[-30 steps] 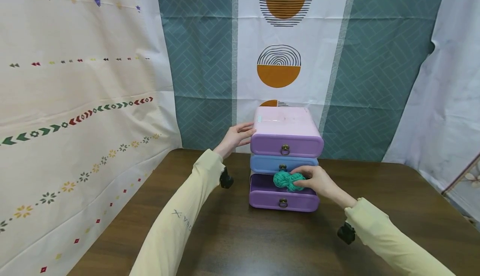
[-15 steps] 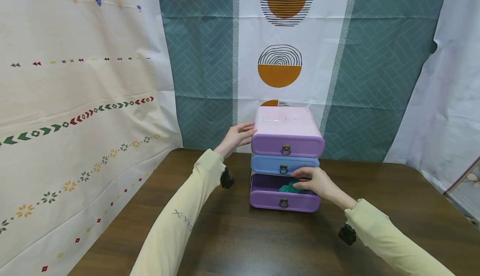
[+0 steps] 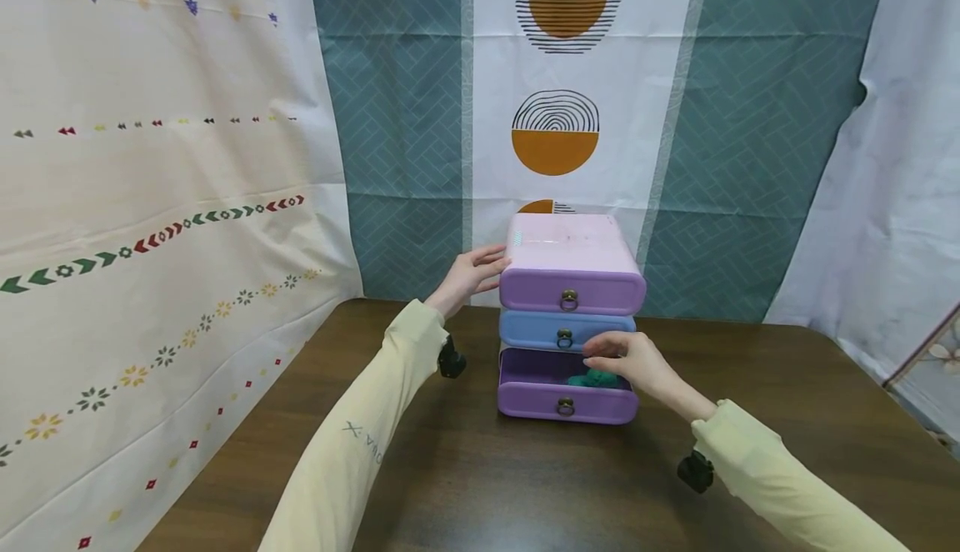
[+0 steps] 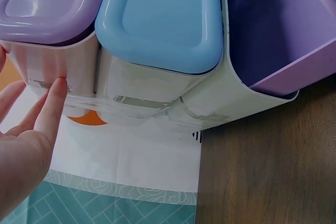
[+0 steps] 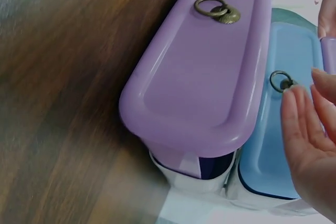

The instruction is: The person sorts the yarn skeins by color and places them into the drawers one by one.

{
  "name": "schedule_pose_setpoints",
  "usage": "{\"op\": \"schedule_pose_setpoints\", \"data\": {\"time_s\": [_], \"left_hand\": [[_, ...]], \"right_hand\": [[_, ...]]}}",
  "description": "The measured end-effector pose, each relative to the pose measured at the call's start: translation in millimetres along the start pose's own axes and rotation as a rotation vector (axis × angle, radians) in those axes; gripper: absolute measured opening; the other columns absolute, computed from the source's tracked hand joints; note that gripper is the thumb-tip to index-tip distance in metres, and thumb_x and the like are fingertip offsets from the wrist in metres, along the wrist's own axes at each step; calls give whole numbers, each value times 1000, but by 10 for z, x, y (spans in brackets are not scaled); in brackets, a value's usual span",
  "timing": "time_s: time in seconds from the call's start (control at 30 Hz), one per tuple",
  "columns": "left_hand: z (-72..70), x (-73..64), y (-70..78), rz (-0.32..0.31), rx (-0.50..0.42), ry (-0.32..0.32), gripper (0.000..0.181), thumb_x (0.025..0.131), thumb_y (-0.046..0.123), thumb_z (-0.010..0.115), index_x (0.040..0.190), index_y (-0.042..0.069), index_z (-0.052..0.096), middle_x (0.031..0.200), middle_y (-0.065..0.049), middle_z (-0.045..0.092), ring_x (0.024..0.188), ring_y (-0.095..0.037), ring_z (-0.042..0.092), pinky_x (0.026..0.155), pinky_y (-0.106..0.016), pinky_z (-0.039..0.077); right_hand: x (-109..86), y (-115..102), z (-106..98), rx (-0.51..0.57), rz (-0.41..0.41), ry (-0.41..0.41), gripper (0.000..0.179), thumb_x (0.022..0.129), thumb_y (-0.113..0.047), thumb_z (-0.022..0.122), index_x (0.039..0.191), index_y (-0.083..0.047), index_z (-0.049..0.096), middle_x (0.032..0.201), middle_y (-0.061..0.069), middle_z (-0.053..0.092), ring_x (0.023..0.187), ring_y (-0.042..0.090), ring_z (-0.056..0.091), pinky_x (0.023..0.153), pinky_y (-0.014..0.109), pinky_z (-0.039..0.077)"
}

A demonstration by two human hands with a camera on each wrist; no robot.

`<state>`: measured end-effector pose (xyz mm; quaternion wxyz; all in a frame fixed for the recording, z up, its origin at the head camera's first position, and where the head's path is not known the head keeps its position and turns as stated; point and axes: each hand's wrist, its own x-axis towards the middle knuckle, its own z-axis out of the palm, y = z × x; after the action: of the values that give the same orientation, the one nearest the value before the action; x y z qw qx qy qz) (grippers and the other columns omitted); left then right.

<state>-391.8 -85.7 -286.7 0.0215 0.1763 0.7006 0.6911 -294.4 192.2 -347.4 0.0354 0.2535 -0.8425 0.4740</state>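
Note:
A three-tier drawer cabinet [image 3: 573, 243] with a pink top stands on the table. Its bottom purple drawer [image 3: 527, 400] is pulled out, and a bundle of green yarn [image 3: 600, 379] lies inside toward the right. My left hand [image 3: 470, 278] touches the side of the top tier with extended fingers, seen also in the left wrist view. Just above the drawer's right part hovers my right hand [image 3: 632, 360], holding nothing, its fingers loosely bent. In the right wrist view its fingertips appear near the ring pull [image 5: 282, 81] of the blue drawer [image 5: 286, 145].
The top purple drawer [image 3: 525, 291] and the blue middle one are closed. Brown wooden tabletop [image 3: 480, 485] surrounds the cabinet. Behind hangs a green and white curtain [image 3: 405, 118], with a patterned cream cloth [image 3: 172, 168] along the left side.
My right hand lowered the green yarn into the bottom drawer and let go of it; the hand is now slightly above. My left hand has stayed on the cabinet's side.

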Motion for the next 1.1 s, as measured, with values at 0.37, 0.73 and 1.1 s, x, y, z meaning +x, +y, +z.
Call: {"op": "schedule_pose_setpoints", "data": {"time_s": [0.37, 0.73, 1.1], "left_hand": [[-8, -10, -16, 6, 0, 0, 49, 86, 20, 64, 130, 6, 48, 123, -13, 50, 105, -21, 54, 82, -31, 48], [-11, 4, -31, 14, 6, -6, 48, 87, 20, 64, 130, 6, 49, 123, -12, 50, 105, -20, 53, 83, -31, 47], [-6, -2, -21, 10, 1, -4, 48, 87, 19, 63, 130, 6, 48, 123, -13, 50, 105, -21, 53, 82, -30, 47]], "right_hand": [[-74, -63, 65, 211, 23, -6, 25, 83, -8, 66, 100, 10, 62, 85, 18, 65, 80, 39, 61, 68, 43, 52], [-176, -19, 96, 298, 46, -91, 21, 84, -4, 64, 95, 14, 62, 86, 25, 63, 78, 42, 61, 69, 47, 51], [-253, 50, 209, 110, 46, -124, 15, 83, -1, 64, 93, 10, 66, 83, 18, 65, 72, 36, 63, 62, 39, 53]]}}
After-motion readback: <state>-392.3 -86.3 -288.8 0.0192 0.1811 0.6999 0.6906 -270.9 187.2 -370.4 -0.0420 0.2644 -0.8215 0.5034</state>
